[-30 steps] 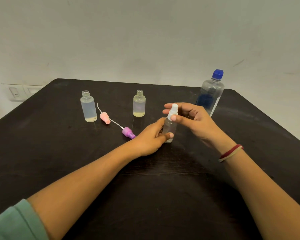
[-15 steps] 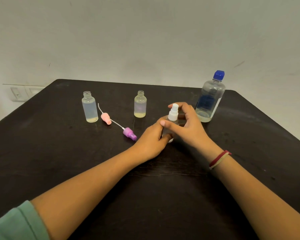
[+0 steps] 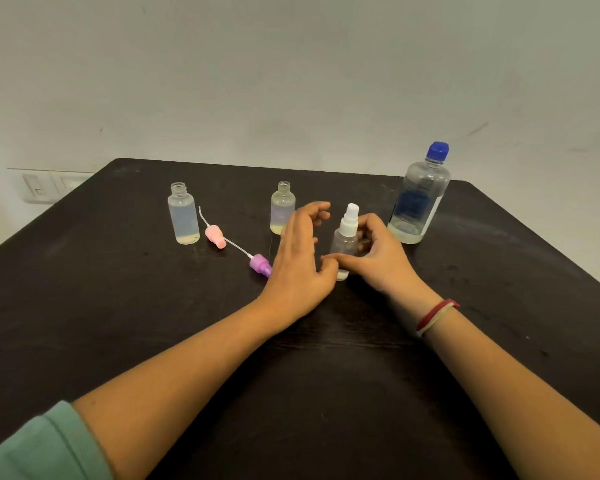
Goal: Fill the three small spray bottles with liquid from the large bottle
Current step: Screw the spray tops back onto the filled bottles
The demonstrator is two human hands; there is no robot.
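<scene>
Black tabletop [image 3: 118, 306]. White-capped spray bottle [image 3: 345, 237] stood upright mid-tabletop, cupped by curled right hand [image 3: 381, 261]. Left hand [image 3: 298, 265] released, fingers loose, just beside it. Large bottle [image 3: 420, 202] placed near far right corner.

No legible txt anywhere in the frame. Only candidate is the dark blue label [image 3: 411, 206] wrapped round the large bottle [image 3: 426, 174], right of centre in the frame, w/ a white strip down its right edge. The print on it is too small & blurred to read, so no brand, word or no. can be made out.
</scene>
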